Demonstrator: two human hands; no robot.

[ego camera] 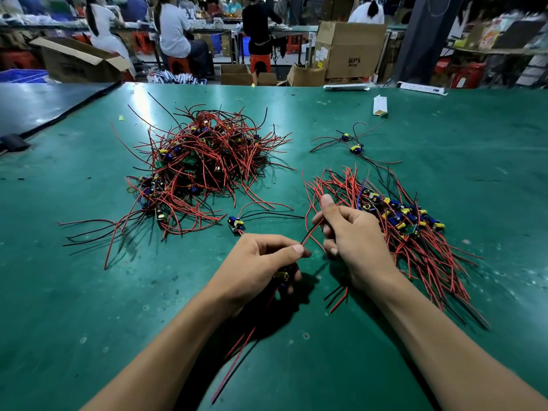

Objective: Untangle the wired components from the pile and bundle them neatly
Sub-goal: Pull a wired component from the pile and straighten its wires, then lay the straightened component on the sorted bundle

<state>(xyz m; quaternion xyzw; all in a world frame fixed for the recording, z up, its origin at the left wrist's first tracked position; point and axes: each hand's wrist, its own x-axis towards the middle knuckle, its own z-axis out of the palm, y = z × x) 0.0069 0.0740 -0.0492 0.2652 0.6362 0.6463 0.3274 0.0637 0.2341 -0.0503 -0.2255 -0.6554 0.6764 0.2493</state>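
My left fingers (297, 250) are curling round one wired component (281, 275); my right fingers (327, 202) are pinching its wire (310, 231). The tangled pile (201, 164) is lying beyond them. Pulling hard, I could be dragging the neat bundle (415, 232) beside my right fingers apart.

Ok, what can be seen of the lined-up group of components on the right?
The lined-up group lies flat on the green mat, right of the tangled pile. Small boards with blue and yellow parts sit in a diagonal row; thin red and black leads fan out both ways. The right hand overlaps its left edge.
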